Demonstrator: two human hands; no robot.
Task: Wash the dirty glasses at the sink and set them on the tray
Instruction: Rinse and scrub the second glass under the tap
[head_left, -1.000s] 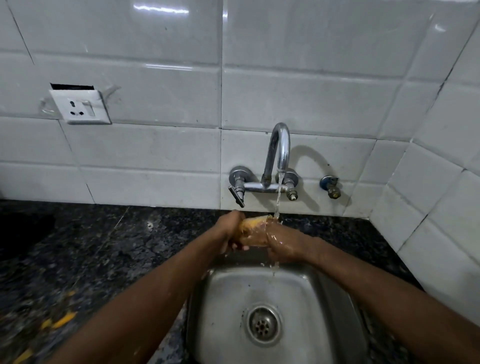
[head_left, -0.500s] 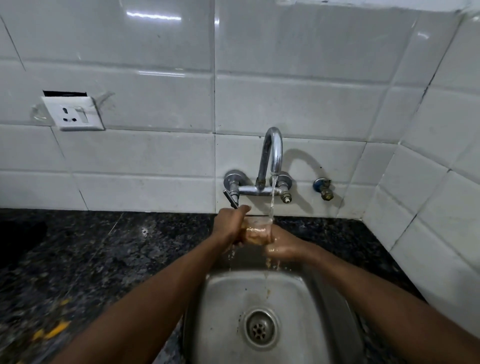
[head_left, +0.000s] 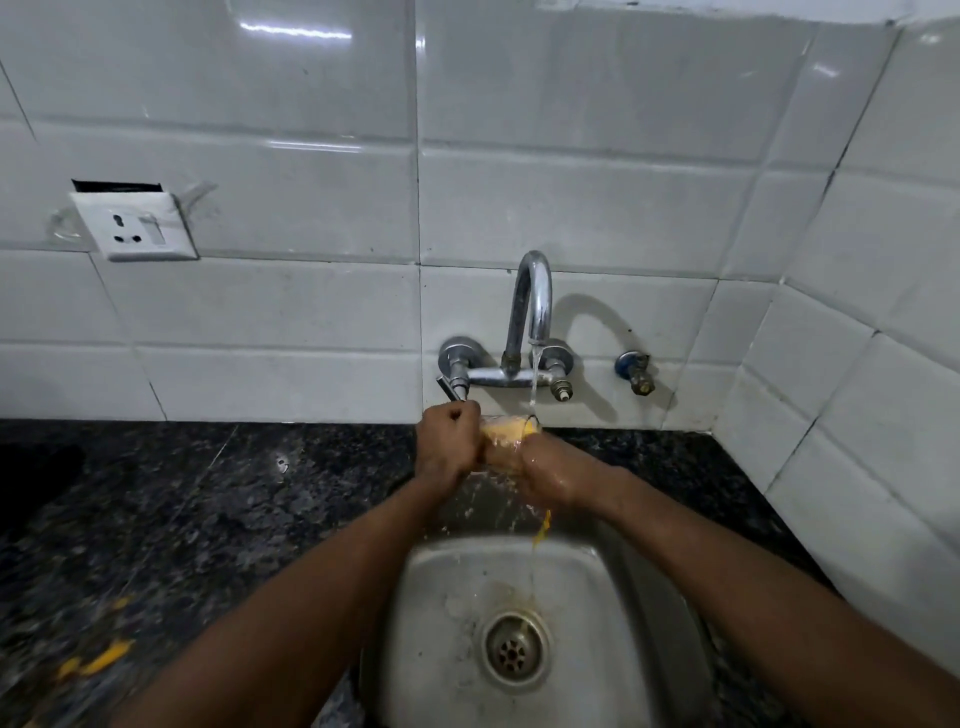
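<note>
The glass (head_left: 508, 434) lies on its side over the back rim of the sink (head_left: 441, 597), at 12 o'clock from the drain (head_left: 514, 652), clasped between both hands and well above the basin. Its wall looks yellow and wet. The left hand (head_left: 448, 448) is at the glass's 9 o'clock end. Its fingers (head_left: 457, 415) are curled tight together in a fist with the knuckles up, and they clamp that end. Whether any finger reaches inside the glass cannot be told. The right hand (head_left: 551, 467) is at the 3 o'clock end, glistening wet, and wraps the glass from the side and below. Its fingers are curled round the glass and mostly hidden behind it, so how they are spread cannot be told. The tap (head_left: 532, 301) stands at 12 o'clock from the hands. A thin stream of water (head_left: 533, 382) falls from it and strikes the glass near the right hand. Yellow-tinted runoff (head_left: 540, 535) drops from under the right hand at 6 o'clock, into the basin toward the drain. Dark speckled counter (head_left: 208, 519) spreads out at 9 o'clock from the sink, with yellow scraps (head_left: 98, 661) on it near 8 o'clock. On the tiled wall (head_left: 571, 182), a socket (head_left: 135, 228) sits at 10 o'clock and a small valve (head_left: 636, 371) at 3 o'clock from the tap.
</note>
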